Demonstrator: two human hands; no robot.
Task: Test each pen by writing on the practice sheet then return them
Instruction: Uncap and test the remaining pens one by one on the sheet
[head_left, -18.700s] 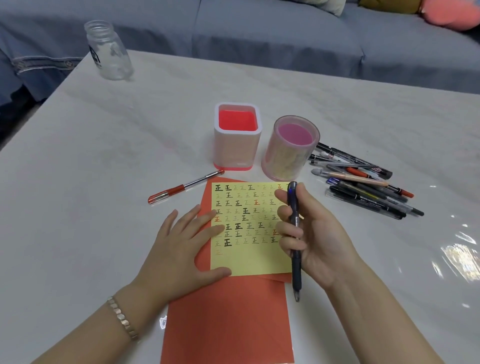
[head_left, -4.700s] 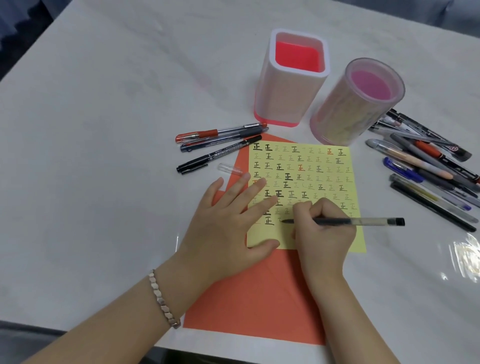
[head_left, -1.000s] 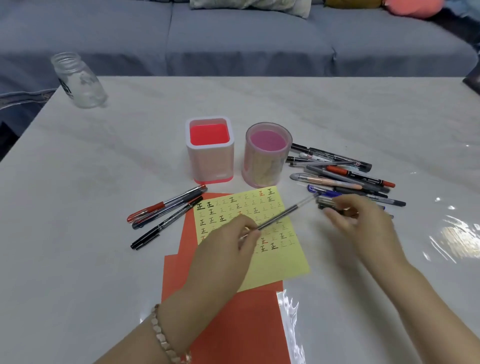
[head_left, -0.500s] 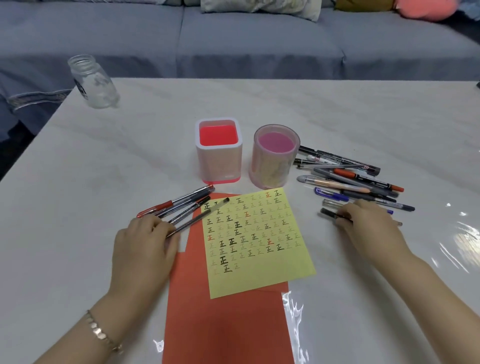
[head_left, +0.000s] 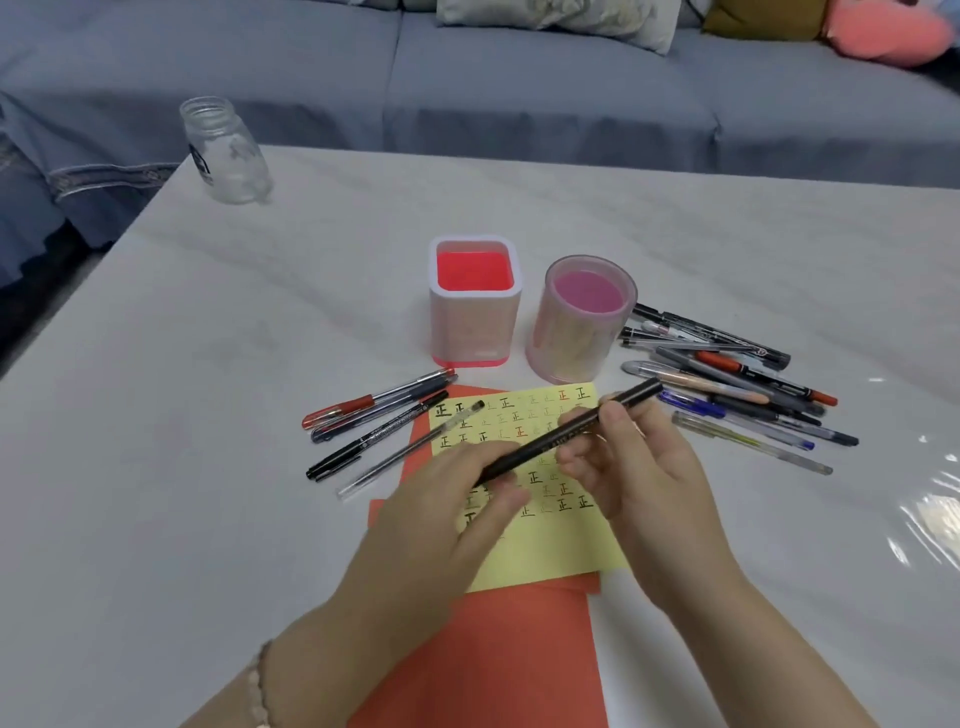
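Note:
A black pen (head_left: 558, 435) is held slantwise over the yellow practice sheet (head_left: 550, 551), which lies on orange paper (head_left: 498, 660). My right hand (head_left: 636, 467) grips the pen's upper part. My left hand (head_left: 452, 509) pinches its lower end. Left of the sheet lie several pens (head_left: 379, 415), among them a clear one (head_left: 410, 449) partly on the sheet's corner. A larger pile of pens (head_left: 737, 384) lies to the right of the sheet.
A square red-lined holder (head_left: 475, 301) and a round pink holder (head_left: 584, 319) stand behind the sheet. A glass jar (head_left: 226, 150) sits at the table's far left corner. A grey sofa runs along the far side.
My left hand left the clear pen beside the left group and came over the sheet. My right hand lifted a black pen from the right pile; both hands now hold it.

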